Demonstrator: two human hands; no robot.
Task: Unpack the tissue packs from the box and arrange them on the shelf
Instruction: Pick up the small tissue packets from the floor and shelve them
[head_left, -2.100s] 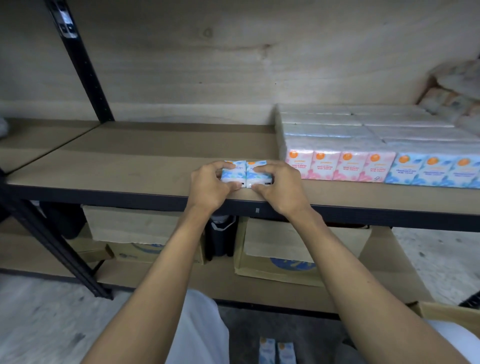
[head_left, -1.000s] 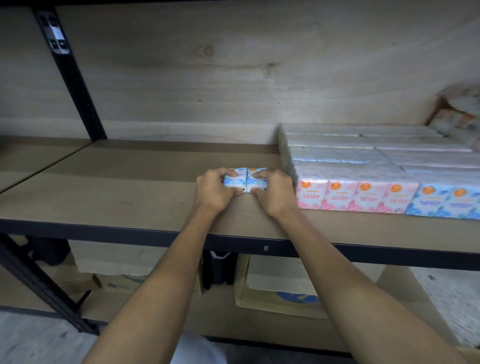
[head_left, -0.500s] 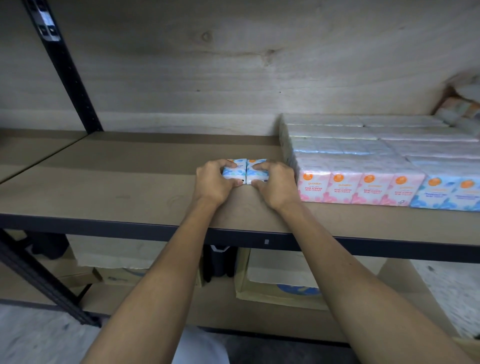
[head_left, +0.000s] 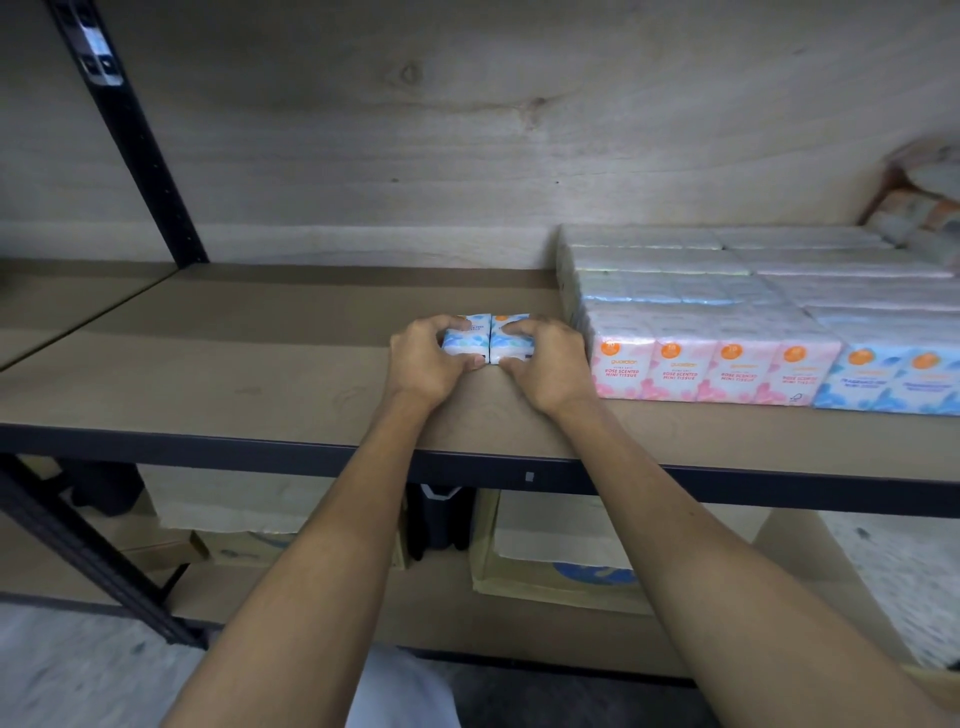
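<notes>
Your left hand (head_left: 423, 358) & right hand (head_left: 545, 364) each grip a blue tissue pack (head_left: 467, 340), pushed deeper onto the shelf (head_left: 234, 364) vs 2 s ago. They're now level w/ the pink row (head_left: 701, 371); just let go.

Two tissue packs (head_left: 491, 338) sit side by side and touching on the shelf (head_left: 234, 364), the left hand (head_left: 423, 358) closed on the left one and the right hand (head_left: 545, 364) on the right one. Just to their right stands a block of stacked packs (head_left: 727, 332), running back to the wall (head_left: 467, 156) and off toward the right edge. Under the shelf, cardboard boxes (head_left: 561, 551) rest on a lower board, and an upright post (head_left: 135, 140) rises behind the shelf at the left.
</notes>
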